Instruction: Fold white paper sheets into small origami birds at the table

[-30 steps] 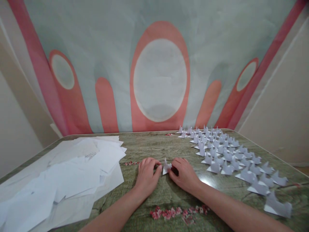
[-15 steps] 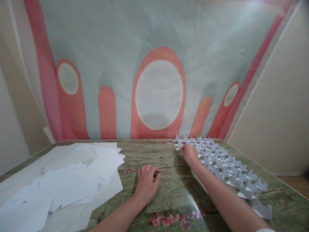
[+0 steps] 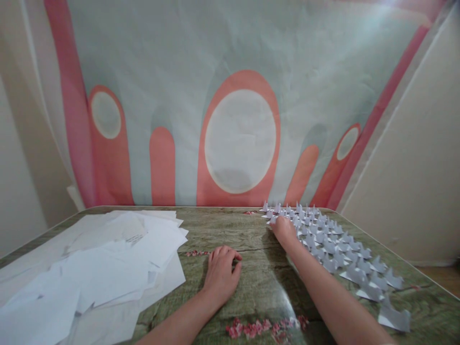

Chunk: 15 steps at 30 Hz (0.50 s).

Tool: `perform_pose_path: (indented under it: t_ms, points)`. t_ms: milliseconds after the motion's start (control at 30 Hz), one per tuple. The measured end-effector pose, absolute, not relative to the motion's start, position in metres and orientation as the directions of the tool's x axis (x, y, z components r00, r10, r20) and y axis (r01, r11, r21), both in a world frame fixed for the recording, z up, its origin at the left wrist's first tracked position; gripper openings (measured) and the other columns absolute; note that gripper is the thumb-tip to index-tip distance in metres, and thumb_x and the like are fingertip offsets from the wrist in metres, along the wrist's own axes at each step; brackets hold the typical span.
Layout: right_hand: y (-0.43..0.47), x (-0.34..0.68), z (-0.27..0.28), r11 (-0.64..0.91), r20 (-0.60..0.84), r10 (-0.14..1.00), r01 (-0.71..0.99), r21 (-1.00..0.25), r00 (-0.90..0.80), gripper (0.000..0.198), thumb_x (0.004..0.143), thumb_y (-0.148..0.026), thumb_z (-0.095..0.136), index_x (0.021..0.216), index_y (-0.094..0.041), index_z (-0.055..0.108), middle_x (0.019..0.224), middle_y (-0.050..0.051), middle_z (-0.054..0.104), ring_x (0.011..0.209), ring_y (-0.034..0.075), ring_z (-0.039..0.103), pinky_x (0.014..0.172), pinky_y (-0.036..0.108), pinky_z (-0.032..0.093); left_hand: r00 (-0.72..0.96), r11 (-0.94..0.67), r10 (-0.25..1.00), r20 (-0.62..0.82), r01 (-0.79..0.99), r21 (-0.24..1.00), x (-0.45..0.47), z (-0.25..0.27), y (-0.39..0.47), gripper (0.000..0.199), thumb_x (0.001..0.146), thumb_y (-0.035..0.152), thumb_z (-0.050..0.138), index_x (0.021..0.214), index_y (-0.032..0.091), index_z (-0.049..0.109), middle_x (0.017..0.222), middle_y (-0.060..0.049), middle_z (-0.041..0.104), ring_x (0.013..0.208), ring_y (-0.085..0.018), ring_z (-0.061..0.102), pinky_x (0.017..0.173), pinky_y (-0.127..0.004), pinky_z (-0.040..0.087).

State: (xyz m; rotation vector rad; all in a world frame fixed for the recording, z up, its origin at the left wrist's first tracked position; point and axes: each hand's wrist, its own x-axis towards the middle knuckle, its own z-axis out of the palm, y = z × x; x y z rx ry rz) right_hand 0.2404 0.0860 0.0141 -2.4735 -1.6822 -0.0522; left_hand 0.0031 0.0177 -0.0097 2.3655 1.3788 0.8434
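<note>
On the table's right side stand several rows of small white folded paper birds (image 3: 328, 245). My right hand (image 3: 283, 230) reaches to the far left edge of these rows, its fingers pinched together. A bit of white folded paper shows at the fingertips, though the hand hides most of it. My left hand (image 3: 223, 270) rests on the table near the middle, fingers loosely bent, thumb a little apart, nothing in it. Left of that hand lies a spread pile of white paper sheets (image 3: 108, 263).
The table (image 3: 215, 225) has a green wood-grain top with printed pink flowers (image 3: 251, 328). Behind its far edge hangs a pale green backdrop (image 3: 187, 57) with coral arches. A beige wall (image 3: 413, 167) rises at the right.
The whole view has shifted slightly. My right hand stays at the far left of the paper birds, a touch nearer to me. My left hand rests in the same place.
</note>
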Motion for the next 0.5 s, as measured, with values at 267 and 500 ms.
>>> perform_pose_path:
  t_ms: [267,500]
  points:
    - [0.006,0.178,0.015,0.037,0.113,0.993,0.995,-0.091,-0.026,0.026,0.081,-0.034,0.053,0.067,-0.017,0.066,0.074,0.011,0.069,0.072,0.022,0.065,0.058,0.027,0.04,0.388,-0.519,0.854,0.348,0.695,0.498,0.005,-0.01,0.017,0.013,0.076,0.017,0.052,0.085,0.024,0.058,0.091,-0.001,0.057,0.094,-0.02,0.047,0.085,-0.035,0.033]
    - [-0.039,0.161,-0.015,0.398,0.244,0.9,0.91,-0.118,-0.362,0.017,0.083,-0.019,0.045,0.072,-0.02,0.058,0.073,0.002,0.063,0.063,0.015,0.06,0.054,0.024,0.034,0.376,-0.504,0.863,0.337,0.671,0.544,0.006,-0.009,0.013,0.015,0.074,0.017,0.054,0.088,0.023,0.058,0.093,-0.001,0.06,0.097,-0.019,0.05,0.09,-0.037,0.034]
